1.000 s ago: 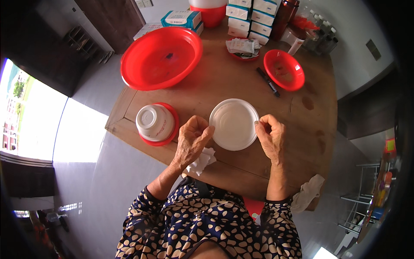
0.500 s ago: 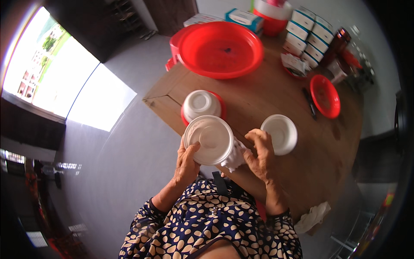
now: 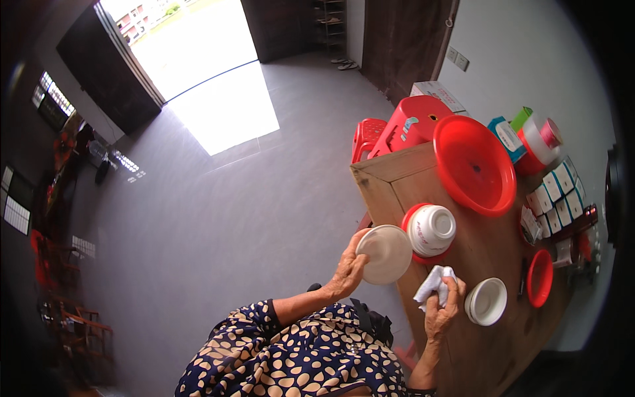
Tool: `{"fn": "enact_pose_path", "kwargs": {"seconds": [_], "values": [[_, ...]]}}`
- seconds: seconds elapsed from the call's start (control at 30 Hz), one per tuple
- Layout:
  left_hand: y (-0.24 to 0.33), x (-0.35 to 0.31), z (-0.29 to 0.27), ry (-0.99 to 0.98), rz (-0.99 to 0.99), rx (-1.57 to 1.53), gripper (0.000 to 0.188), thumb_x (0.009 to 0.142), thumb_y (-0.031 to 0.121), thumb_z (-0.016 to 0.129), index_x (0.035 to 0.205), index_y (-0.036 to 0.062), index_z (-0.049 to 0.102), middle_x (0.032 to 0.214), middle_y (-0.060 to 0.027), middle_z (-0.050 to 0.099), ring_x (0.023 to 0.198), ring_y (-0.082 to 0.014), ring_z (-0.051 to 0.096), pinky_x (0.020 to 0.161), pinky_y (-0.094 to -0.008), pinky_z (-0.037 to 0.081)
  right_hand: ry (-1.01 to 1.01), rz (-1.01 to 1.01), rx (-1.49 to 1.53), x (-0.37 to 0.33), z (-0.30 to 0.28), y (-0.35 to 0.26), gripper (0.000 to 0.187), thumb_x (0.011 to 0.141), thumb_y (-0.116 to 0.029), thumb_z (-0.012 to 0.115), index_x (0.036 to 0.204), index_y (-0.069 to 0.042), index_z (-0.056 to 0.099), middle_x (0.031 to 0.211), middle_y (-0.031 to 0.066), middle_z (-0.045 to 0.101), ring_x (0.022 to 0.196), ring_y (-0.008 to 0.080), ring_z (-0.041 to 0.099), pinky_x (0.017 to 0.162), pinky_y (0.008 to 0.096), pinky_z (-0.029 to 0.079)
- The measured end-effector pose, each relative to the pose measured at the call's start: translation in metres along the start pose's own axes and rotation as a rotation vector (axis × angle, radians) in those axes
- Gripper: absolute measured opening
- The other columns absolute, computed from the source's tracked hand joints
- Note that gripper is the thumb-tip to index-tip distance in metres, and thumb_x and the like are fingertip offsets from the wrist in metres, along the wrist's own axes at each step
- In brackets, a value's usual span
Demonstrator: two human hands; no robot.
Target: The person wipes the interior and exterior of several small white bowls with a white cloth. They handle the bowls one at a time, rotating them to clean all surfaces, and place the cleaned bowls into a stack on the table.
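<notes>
The left hand (image 3: 347, 270) was closed on the rim of a pale round dish (image 3: 387, 255), the thumb at its edge, and held it up by the side of the wooden table (image 3: 401, 190). To the right of it, the right hand (image 3: 443, 309) had its fingers pinched around a crumpled white cloth (image 3: 431, 286); from where I stood I couldn't tell whether the cloth touched the wood. The cloth and the dish were apart, though near each other.

Just beyond them an upturned white bowl (image 3: 436, 230) sat on a red plate (image 3: 405, 222). Another white bowl (image 3: 488, 301) stood mouth up to the right of the right hand; I couldn't make out whether a second was nested beneath it. Farther over lay a small red dish (image 3: 540, 279), with a black pen (image 3: 522, 276) beside it. A large red basin (image 3: 471, 149) rested toward the table's far end, in front of a red stool (image 3: 411, 124), and bright light poured through the doorway (image 3: 192, 40)
</notes>
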State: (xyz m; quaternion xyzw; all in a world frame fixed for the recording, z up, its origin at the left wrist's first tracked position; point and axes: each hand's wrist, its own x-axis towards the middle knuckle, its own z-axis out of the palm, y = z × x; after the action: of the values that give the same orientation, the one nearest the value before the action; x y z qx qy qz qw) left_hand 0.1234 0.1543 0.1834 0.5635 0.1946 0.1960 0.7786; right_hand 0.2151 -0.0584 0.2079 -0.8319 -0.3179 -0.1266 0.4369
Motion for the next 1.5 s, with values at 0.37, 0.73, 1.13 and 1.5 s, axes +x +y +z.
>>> {"fn": "enact_pose_path", "kwargs": {"seconds": [0.37,0.73,1.13,1.5], "values": [[0.013,-0.002,-0.051,0.011,0.143,0.309,0.045,0.098,0.036,0.042,0.135,0.0092,0.042,0.129,-0.0144,0.046,0.122,-0.0240,0.044,0.103,-0.0346,0.036,-0.561,-0.470,-0.070,0.023,0.096,-0.112,0.046,0.070,-0.016,0.069,0.112,-0.003,0.056,0.095,0.0160,0.056,0.092,0.0349,0.053,0.080,0.0462,0.043],[0.049,-0.006,-0.093,-0.125,-0.072,-0.488,0.081,0.073,0.038,0.074,0.138,0.0098,0.036,0.123,-0.0148,0.053,0.112,-0.0256,0.054,0.096,-0.0396,0.046,-0.520,-0.426,0.366,0.023,0.143,-0.135,0.048,0.069,0.001,0.070,0.115,0.003,0.054,0.102,0.0194,0.056,0.095,0.0386,0.056,0.079,0.0443,0.047],[0.047,-0.025,-0.089,0.017,-0.153,-0.698,0.072,0.079,0.055,0.048,0.135,0.0099,0.040,0.131,-0.0135,0.047,0.117,-0.0247,0.049,0.099,-0.0397,0.041,-0.427,-0.275,0.107,0.047,0.130,-0.166,0.042,0.076,-0.005,0.065,0.116,0.003,0.056,0.112,0.0225,0.052,0.100,0.0386,0.055,0.085,0.0424,0.048],[0.045,-0.025,-0.085,-0.077,-0.114,-0.751,0.072,0.079,0.047,0.054,0.134,0.0050,0.035,0.121,-0.0175,0.052,0.112,-0.0272,0.052,0.096,-0.0416,0.043,-0.971,-0.533,0.305,0.063,0.115,-0.154,0.044,0.078,0.002,0.056,0.121,-0.002,0.056,0.124,0.0224,0.046,0.118,0.0409,0.044,0.098,0.0480,0.038]]}}
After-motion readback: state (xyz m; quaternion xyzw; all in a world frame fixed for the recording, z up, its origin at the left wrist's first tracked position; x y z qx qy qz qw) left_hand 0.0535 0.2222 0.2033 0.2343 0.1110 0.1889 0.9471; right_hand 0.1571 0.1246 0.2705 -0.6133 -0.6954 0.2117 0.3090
